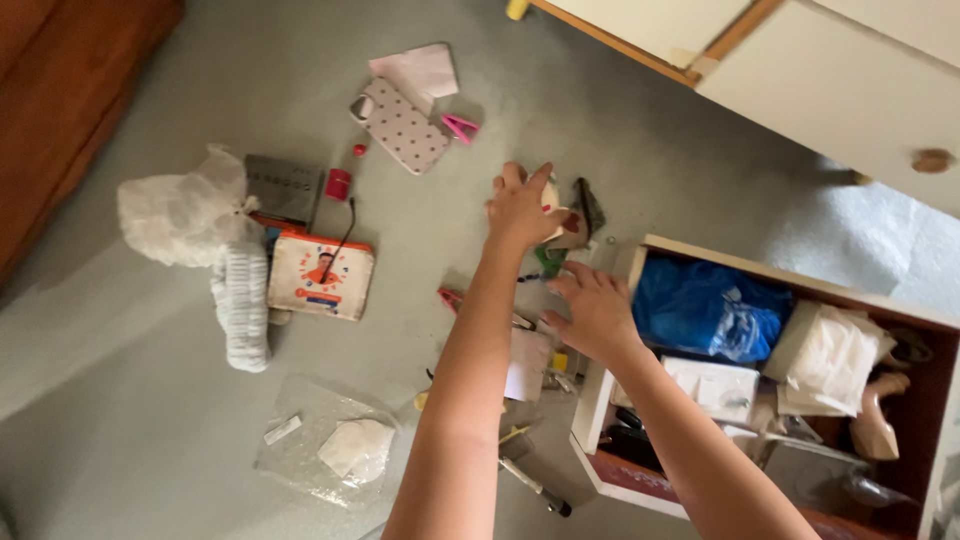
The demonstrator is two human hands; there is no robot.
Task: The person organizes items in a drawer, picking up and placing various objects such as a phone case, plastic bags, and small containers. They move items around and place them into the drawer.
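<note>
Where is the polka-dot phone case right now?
In the head view the polka-dot phone case lies on the grey floor, upper middle, between a pale folded cloth and a pink clip, beyond the left hand.

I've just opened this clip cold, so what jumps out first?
Two bare arms stretch over a grey floor strewn with small clutter: the left hand on a small pale object, the right hand hovering open by an open drawer. Inside it lies a bright blue plastic bag; upper left lies a dotted phone case.

Bare floor [120, 440] lower left and upper centre; clutter [300, 270] at centre, drawer [600, 400] blocking lower right.
</note>
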